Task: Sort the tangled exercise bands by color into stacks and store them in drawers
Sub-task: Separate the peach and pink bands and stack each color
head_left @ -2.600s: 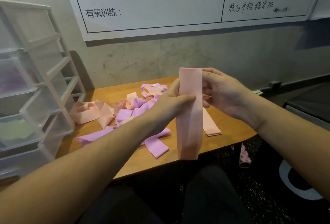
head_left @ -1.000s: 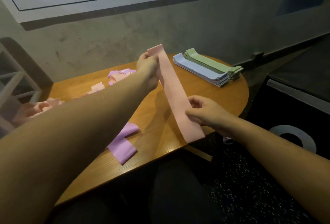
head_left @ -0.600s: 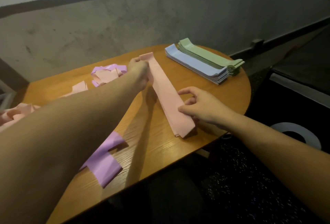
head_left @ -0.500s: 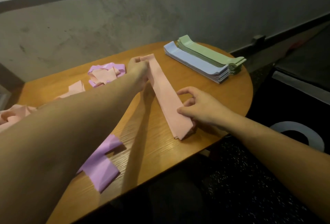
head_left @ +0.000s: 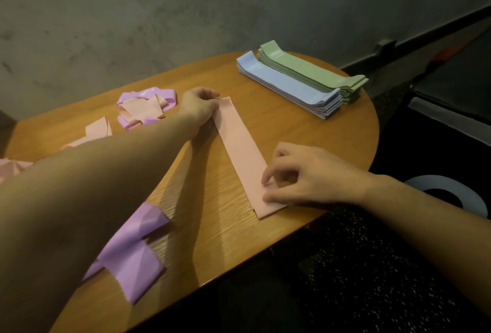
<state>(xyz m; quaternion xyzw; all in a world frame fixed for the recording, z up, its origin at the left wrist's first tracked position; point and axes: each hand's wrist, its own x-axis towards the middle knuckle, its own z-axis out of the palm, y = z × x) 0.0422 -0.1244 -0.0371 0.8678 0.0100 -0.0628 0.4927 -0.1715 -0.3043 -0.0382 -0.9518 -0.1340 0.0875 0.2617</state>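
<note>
Blue flat band stack (head_left: 292, 85) and green flat band stack (head_left: 310, 71) look done at the round wooden worktop (head_left: 305, 130)'s far right edge. Flat pink rubber band (head_left: 243, 156) lies mid-worktop: left hand (head_left: 199, 106) pinches its far end, right hand (head_left: 305, 176) presses fingertips on its near end. Pink-purple tangle (head_left: 144, 106) and loose purple band (head_left: 132, 250) remain. No drawers visible; left arm hides more.

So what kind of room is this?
Hard to say, maybe a workout or storage room: stretchy bands in a blue stack and a green stack on a wooden table against a bare concrete wall.
</note>
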